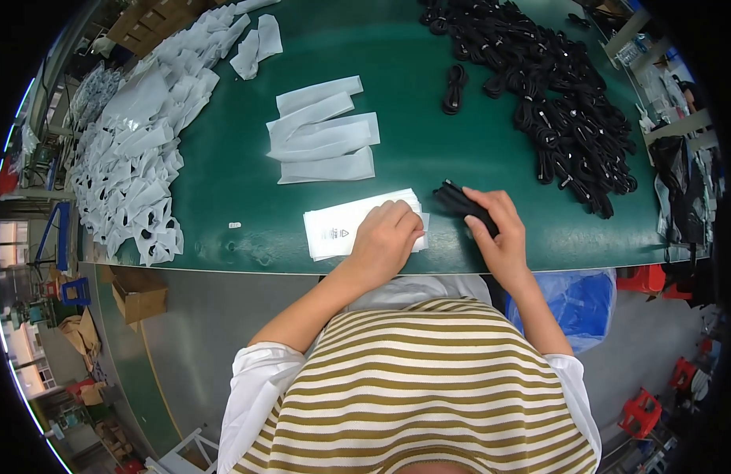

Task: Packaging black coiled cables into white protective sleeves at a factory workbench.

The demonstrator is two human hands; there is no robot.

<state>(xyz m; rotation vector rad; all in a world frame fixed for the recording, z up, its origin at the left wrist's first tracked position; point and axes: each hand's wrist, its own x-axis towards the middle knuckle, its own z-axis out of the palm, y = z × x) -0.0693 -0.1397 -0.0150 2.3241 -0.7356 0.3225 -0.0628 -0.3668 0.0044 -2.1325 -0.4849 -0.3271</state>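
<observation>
A stack of flat white plastic bags (pixel 324 229) with small dark print lies near the table's front edge. Over its right end rests my left hand (pixel 387 239), fingers curled and pressed together at the edge of the top bag. Just to the right, my right hand (pixel 499 233) grips a coiled black cable (pixel 458 201) between thumb and fingers, a little apart from the stack. Part of the cable is hidden behind that hand. Beyond the stack, several translucent white bags (pixel 326 166) lie in a loose row.
A large heap of white bags (pixel 136 150) covers the table's left side. Many coiled black cables (pixel 575 118) are piled at the right, with one cable (pixel 454 88) lying apart. A blue lined bin (pixel 578 304) stands below the front edge, and a cardboard box (pixel 138 296) sits at lower left.
</observation>
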